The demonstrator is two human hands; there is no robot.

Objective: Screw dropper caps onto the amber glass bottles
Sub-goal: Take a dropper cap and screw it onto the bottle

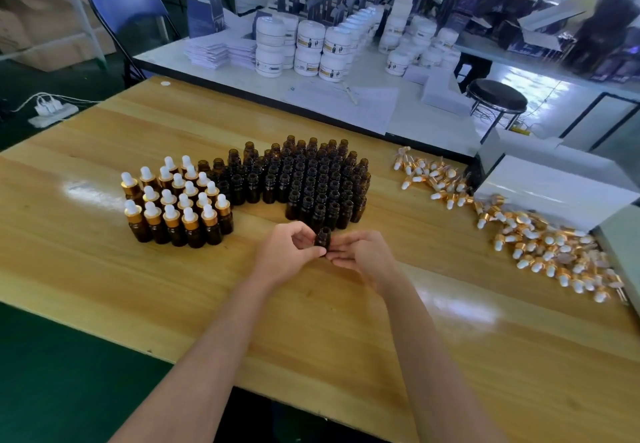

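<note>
Bottle (322, 239): uncapped, upright, just in front of open bottles (311, 179) mid-surface (311, 338). Left grip (289, 252) curled round it, thumb across front. Right grip (360, 252) fingers against its side; cannot tell if pinching.

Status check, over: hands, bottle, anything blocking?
Left hand grips an uncapped bottle. Right hand open, fingers against the bottle, no cap in it. Loose caps piled at the right. Nothing in the way.
</note>
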